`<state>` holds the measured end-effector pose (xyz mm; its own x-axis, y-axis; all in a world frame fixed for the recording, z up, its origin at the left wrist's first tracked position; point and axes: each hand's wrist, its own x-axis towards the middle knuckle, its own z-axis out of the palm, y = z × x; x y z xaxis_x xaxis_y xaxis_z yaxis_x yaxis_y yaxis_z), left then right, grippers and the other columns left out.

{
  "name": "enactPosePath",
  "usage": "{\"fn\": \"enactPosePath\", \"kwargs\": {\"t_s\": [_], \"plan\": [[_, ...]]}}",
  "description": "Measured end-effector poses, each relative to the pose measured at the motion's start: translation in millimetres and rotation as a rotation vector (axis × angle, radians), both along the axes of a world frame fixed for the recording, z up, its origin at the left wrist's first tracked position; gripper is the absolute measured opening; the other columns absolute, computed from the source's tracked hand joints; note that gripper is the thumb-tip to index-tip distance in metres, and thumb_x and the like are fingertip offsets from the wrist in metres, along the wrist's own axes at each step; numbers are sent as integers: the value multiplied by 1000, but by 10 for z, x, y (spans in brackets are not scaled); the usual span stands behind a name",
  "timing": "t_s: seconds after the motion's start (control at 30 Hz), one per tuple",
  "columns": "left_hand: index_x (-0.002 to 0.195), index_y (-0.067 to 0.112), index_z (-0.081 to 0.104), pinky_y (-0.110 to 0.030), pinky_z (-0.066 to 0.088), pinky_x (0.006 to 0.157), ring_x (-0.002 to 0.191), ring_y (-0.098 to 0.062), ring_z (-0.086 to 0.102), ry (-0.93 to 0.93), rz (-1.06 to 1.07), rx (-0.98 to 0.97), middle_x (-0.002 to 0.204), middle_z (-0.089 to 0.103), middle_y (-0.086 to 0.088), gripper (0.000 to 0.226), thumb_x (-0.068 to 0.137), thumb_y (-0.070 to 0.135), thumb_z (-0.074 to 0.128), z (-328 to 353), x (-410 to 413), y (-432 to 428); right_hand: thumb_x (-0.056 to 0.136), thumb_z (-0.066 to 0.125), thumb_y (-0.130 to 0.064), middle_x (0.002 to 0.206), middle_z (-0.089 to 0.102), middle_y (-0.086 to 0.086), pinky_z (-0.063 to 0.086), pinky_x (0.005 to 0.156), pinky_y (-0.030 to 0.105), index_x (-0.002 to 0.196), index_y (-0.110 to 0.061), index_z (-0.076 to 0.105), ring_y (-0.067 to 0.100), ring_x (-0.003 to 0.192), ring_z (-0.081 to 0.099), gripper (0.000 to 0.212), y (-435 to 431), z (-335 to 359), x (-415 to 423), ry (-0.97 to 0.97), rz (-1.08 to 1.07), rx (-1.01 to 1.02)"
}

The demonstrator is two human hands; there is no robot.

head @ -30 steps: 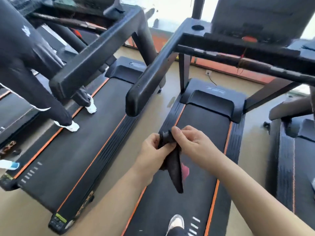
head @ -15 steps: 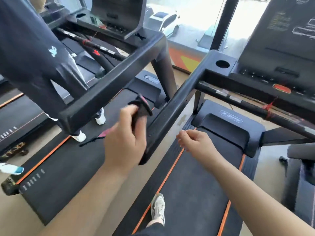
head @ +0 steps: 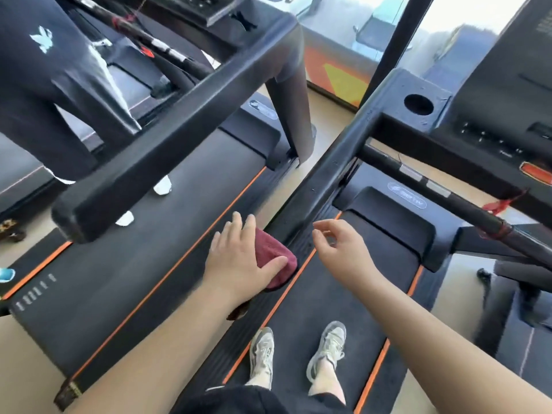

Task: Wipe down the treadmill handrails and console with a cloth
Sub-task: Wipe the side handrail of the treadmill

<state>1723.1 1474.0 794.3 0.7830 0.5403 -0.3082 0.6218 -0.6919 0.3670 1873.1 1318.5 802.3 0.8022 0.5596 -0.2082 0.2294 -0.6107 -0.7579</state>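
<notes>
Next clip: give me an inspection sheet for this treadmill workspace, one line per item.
Surface: black treadmill belt with orange edge stripes; the wearer's shoes stand on it.
Job's things: maroon cloth on the near end of the left handrail; console untouched.
Clutter: small blue object at left edge, unidentifiable.
Grips: left hand presses the cloth, fingers straight; right hand loosely curled, holds nothing.
Cables: red cord tied on the crossbar.
Surroundings: another person on the neighbouring treadmill; window, cars outside.
</notes>
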Motion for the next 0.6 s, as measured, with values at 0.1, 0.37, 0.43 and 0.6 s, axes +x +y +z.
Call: {"fn": "enactPosePath", "kwargs": {"t_s": [0.1,0.37,0.43,0.6], "plan": [[155,16,17,-42,44,105,135,-28,47,91,40,-50,151,42,-8,101,85,77,54,-37,235,-168,99,60,-29,114,59,-14,50,88,25,120,-23,68,-1,93,60,24,-15,-8,160,-35,-3,12],[157,12,11,-42,48,92,130,-29,53,100,65,25,146,46,-10,101,89,74,53,-46,890,-134,97,61,-19,144,53,-6,43,99,26,140,-20,56,15,129,53,43,110,-56,655,-231,79,-10],[161,14,-1,-42,45,100,135,-27,47,55,87,17,152,41,-7,106,91,72,53,-32,667,-185,94,65,-17,155,42,-5,51,95,35,145,-22,51,22,127,56,54,146,-97,638,-326,246,-65],[161,11,-7,-36,42,104,135,-24,46,125,76,111,154,37,-4,108,91,73,49,-40,26,-285,88,69,-6,155,44,1,54,96,38,144,-16,53,23,141,44,59,70,-213,421,-446,460,-19]]}}
